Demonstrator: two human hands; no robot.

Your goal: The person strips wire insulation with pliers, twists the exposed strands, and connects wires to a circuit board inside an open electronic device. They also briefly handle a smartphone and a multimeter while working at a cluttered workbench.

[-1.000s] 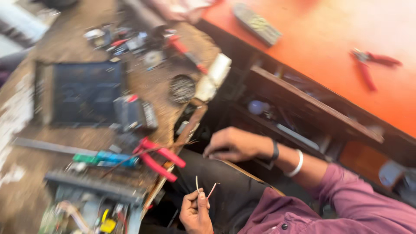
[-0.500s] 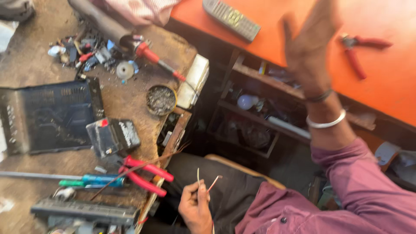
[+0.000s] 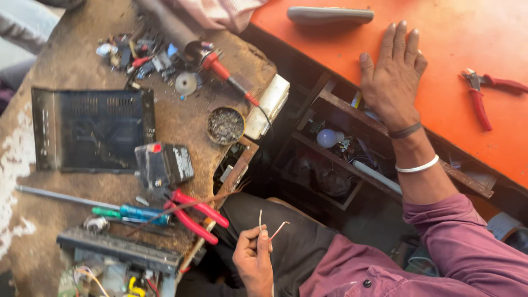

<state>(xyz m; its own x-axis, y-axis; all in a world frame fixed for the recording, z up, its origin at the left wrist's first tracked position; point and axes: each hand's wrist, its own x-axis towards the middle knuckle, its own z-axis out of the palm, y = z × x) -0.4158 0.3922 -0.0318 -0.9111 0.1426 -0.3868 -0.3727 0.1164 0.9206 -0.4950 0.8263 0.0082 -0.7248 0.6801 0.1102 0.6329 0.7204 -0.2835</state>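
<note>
— Pinching those two thin wire ends (image 3: 270, 226) between thumb and fingertips, our left hand (image 3: 254, 258) sits low over the lap, just off the edge of the worn workbench (image 3: 71, 66). How do we reckon they'll handle?

— Light as anything, we'd judge, and springy: the bare tips stand up and splay apart above the fingers. Thin stuff like that will bend easily and likely kink if squeezed hard (and slip if held too loosely).

— So where do we take hold?

— Low down, near where the hand grips now, leaving the stiff tips free. Whether the rest is insulated we cannot tell; the hand hides it.

— And our right hand (image 3: 391, 77)?

— Flat and spread, fingers together-ish, palm down on the orange surface (image 3: 440, 33), holding nothing. Red-handled pliers (image 3: 481, 96) lie near it, apart from the fingers; a grey remote (image 3: 330, 15) rests further up.

— Anything closer to the wire?

— Red-handled cutters (image 3: 195, 214) and a green screwdriver (image 3: 129, 212) on the bench, beside the left hand.
</note>
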